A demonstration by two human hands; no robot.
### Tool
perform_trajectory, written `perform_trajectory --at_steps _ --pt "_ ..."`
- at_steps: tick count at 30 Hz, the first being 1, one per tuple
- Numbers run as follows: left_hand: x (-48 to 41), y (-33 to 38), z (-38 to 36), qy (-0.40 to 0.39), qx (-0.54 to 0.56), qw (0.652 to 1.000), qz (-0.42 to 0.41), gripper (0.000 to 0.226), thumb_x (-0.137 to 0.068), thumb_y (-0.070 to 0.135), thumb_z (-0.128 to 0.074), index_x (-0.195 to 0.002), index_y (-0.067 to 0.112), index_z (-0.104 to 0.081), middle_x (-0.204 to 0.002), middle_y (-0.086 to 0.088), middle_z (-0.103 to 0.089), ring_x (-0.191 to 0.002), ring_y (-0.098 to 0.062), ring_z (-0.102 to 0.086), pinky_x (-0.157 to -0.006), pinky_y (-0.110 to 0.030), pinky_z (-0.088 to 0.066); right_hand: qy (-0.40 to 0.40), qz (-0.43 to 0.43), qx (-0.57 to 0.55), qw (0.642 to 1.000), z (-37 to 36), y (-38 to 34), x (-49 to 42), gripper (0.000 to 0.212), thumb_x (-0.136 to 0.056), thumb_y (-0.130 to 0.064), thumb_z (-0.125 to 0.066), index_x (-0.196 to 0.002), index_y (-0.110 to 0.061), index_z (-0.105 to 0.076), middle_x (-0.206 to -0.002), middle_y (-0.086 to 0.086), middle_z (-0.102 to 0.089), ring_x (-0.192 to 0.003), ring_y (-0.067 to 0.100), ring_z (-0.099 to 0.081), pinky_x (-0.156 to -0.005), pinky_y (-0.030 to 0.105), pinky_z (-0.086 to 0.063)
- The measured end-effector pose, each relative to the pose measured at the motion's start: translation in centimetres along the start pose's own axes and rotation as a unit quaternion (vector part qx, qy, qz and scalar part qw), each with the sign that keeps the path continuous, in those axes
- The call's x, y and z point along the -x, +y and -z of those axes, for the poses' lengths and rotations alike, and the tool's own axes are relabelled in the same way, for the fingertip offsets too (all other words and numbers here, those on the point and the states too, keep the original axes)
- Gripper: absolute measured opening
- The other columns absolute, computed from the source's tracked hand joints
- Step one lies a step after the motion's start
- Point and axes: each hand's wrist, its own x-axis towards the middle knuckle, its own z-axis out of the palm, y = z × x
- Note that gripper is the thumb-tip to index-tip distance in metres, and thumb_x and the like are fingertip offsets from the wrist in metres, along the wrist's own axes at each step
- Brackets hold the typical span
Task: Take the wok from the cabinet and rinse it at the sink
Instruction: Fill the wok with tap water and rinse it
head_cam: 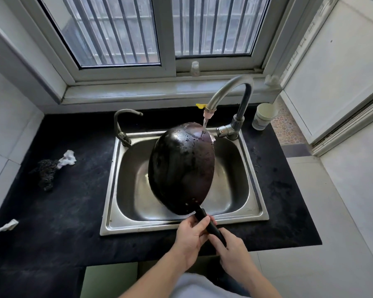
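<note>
I hold the wok (181, 166) over the steel sink (110, 190), both hands clenched round its black handle (209, 224): my left hand (190, 235) higher up near the pan, my right hand (230, 248) lower at the end, just above the front edge of the black counter (63, 211).

The wok's far edge sits under the spout of the tall faucet (230, 91), close beside its lever base, so there is little room on that side. To the left a smaller tap (121, 125) stands at the sink's back corner, apart from the pan. The basin shows open on both sides of the wok and below it. A white cup (264, 116) stands on the counter just right of the faucet. On the left counter, well apart from the sink, lie a dark scrubber (46, 171) and a white rag (68, 158) touching it.

The wok is tilted on its side, its domed outer face turned towards me as far as I can tell. It is dark, nearly black, with a brownish-purple tint on the right. Water (205, 122) falls on its far rim, and droplets speckle the upper part. Rivets show near the handle.
</note>
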Motion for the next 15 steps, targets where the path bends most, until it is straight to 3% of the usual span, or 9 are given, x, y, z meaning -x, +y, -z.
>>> perform_trajectory --at_steps 5,11,15 --pt "-0.5 -0.1 -1.5 0.008 -0.002 1.0 -0.009 0.031 -0.094 0.004 -0.056 -0.118 -0.016 -0.054 -0.1 -0.022 -0.065 -0.094 -0.029 -0.066 -0.077 -0.031 -0.058 0.013 0.023 0.007 1.0 1.2 0.8 -0.5 0.02 -0.094 -0.032 -0.061 -0.074 -0.032 -0.057 -0.056 -0.002 -0.06 -0.051 0.007 -0.053 -0.053 0.025 -0.04" --pt "-1.1 -0.2 -3.0 0.008 0.018 1.0 -0.008 0.027 -0.094 0.003 -0.057 -0.115 -0.013 -0.056 -0.101 -0.023 -0.065 -0.094 -0.029 -0.067 -0.076 -0.03 -0.057 0.023 0.04 -0.006 0.999 2.6 1.7 -1.0 0.006 -0.094 -0.033 -0.06 -0.095 -0.031 -0.066 -0.062 -0.001 -0.065 -0.055 0.009 -0.058 -0.053 0.021 -0.043" --pt "-1.6 -0.2 -4.0 0.007 0.007 1.0 -0.002 0.024 -0.093 0.003 -0.058 -0.114 -0.01 -0.058 -0.1 -0.02 -0.068 -0.095 -0.028 -0.068 -0.079 -0.032 -0.057 0.031 0.039 -0.018 0.999 3.4 2.0 -1.1 0.007 -0.094 -0.031 -0.06 -0.096 -0.029 -0.066 -0.064 0.006 -0.066 -0.051 0.009 -0.055 -0.05 0.023 -0.043"
